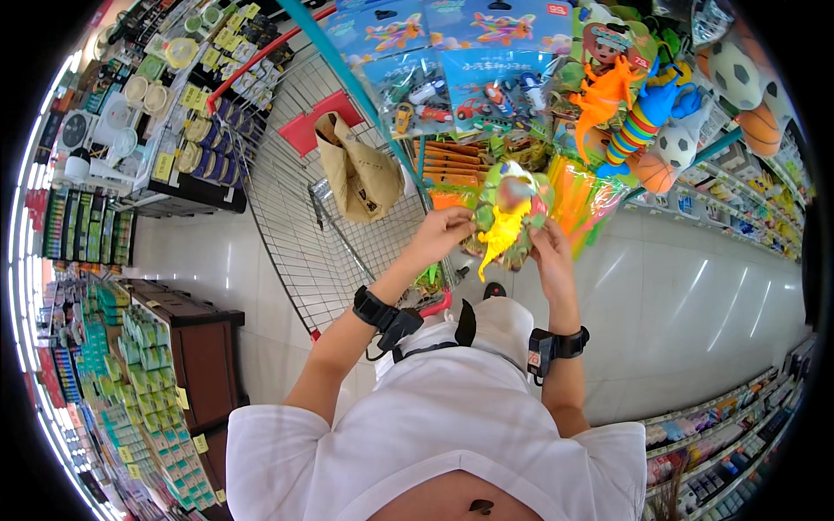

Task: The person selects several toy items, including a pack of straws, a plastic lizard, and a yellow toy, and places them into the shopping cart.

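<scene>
A packaged yellow toy dinosaur (503, 231) on a green printed card is held up between both hands. My left hand (449, 229) pinches the card's left edge, and my right hand (548, 244) grips its right edge. Just beyond, an orange toy dinosaur (603, 98) on a similar card hangs on the display beside a blue toy with a striped middle (635, 130). Packs of small toy cars (498, 98) hang to the left of these. Orange and green packaged items (583, 195) lie behind my right hand.
A wire shopping cart (280, 228) stands at the left, holding a tan bag (358, 172). Toy balls (674, 146) hang at the upper right. Stocked shelves (717, 430) line the lower right, and a brown display cabinet (202, 358) with boxed goods stands at the lower left.
</scene>
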`<state>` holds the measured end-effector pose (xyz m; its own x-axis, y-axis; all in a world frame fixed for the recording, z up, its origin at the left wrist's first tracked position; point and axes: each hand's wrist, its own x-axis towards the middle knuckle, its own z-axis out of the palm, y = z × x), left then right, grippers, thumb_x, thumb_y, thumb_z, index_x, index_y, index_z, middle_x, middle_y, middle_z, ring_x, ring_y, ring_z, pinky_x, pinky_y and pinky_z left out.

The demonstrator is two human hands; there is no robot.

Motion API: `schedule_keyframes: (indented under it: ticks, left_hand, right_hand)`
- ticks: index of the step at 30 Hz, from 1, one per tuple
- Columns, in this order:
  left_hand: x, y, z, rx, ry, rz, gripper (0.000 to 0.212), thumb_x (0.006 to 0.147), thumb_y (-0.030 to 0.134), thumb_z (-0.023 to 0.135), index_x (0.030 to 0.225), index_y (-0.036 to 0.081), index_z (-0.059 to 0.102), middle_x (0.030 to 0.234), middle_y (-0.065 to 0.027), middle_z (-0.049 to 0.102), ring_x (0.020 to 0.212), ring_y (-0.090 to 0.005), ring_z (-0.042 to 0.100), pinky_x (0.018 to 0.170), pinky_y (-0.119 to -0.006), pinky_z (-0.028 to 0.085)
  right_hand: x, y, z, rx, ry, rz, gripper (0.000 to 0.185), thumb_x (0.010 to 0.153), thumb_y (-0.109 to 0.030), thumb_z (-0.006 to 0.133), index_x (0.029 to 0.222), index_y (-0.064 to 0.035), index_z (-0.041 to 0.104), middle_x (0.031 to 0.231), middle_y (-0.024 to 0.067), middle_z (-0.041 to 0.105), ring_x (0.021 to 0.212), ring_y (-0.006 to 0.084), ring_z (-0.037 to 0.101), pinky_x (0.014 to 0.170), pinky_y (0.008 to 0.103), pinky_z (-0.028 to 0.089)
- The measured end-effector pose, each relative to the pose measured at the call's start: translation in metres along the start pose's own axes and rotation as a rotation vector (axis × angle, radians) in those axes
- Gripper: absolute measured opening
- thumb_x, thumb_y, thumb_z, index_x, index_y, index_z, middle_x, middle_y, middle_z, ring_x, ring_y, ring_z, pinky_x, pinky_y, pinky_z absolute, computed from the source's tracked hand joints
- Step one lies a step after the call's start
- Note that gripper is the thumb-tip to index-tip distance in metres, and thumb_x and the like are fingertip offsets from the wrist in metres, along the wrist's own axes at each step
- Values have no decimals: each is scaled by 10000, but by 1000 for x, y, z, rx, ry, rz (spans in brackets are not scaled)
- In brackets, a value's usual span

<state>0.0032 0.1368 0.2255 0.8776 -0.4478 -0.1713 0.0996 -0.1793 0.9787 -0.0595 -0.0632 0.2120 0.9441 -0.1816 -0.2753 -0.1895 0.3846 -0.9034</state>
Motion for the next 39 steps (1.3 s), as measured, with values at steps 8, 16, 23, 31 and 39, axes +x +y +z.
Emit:
schedule_keyframes:
  ticks: [8, 16, 23, 31, 39]
  left_hand:
    - [-52, -21, -17, -180, 24, -78, 357, 809, 171, 556, 1085, -32, 459, 835, -62, 568, 747, -100, 550, 654, -218, 445]
    - [-101, -16, -38, -149, 51, -166, 435, 758, 181, 628, 1090, -22, 434, 989, -75, 533, 876, -120, 523, 753, -252, 441]
    - [-139, -36, -71, -737, 63, -230, 425, 837, 281, 453, 1141, -13, 416, 1060, -151, 525, 833, -173, 565, 746, -287, 459]
    - [-159, -23, -80, -1498, -155, -286, 578, 832, 467, 337, 1190, 19, 413, 1104, -270, 462, 820, -376, 532, 719, -392, 448]
    - [-159, -34, -78, -1768, -300, -294, 721, 778, 571, 334, 1243, 21, 338, 1119, -344, 400, 876, -484, 493, 749, -478, 433]
  right_hand:
    - [-22, 20, 28, -63, -97, 153, 242, 812, -157, 541, 1026, -50, 504, 838, -30, 557, 720, 24, 507, 543, 162, 393]
    - [-36, 25, 91, -151, -317, 213, 314, 811, -154, 546, 1087, -31, 458, 990, 40, 537, 850, 93, 530, 669, 227, 464]
    - [-36, 20, 127, -99, -482, 132, 337, 828, -132, 500, 1121, 15, 424, 1019, 115, 523, 838, 178, 559, 705, 278, 474]
    - [-34, 20, 147, -146, -440, 69, 292, 829, -135, 505, 1078, 12, 465, 919, 80, 563, 769, 133, 557, 665, 245, 441]
    - [-38, 7, 161, -136, -536, 39, 198, 826, -106, 511, 970, 30, 521, 813, 62, 589, 720, 114, 552, 673, 243, 435]
